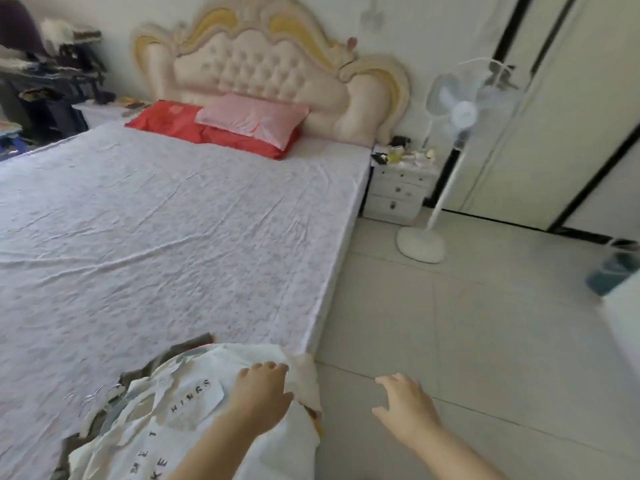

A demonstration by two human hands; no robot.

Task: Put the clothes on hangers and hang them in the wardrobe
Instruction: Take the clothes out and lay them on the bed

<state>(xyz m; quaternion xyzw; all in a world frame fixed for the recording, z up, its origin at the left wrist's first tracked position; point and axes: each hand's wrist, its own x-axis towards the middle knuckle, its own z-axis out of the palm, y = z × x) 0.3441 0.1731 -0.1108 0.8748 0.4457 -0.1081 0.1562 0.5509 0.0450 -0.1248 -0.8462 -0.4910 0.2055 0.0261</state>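
White shirt (pixel 194 403) with printed letters lies on top of a small heap of clothes at the near corner of the bed (pixel 173 220), with a grey garment (pixel 194 342) showing under it. Its long axis runs slantwise, from near left up towards the bed's corner on the right; which end is the collar I cannot tell. The left hand (pixel 263 393) rests palm-down on the shirt's far right end, fingers bent onto the cloth, but whether its grip has closed on a fold I cannot tell. The right hand (pixel 405 407) hangs over the floor (pixel 450 323) just beside the bed, fingers loose, holding nothing. So the left hand is nearer. What look like hanger hooks (pixel 90 398) lie left of the heap. The wardrobe (pixel 561 116) stands well apart, far right.
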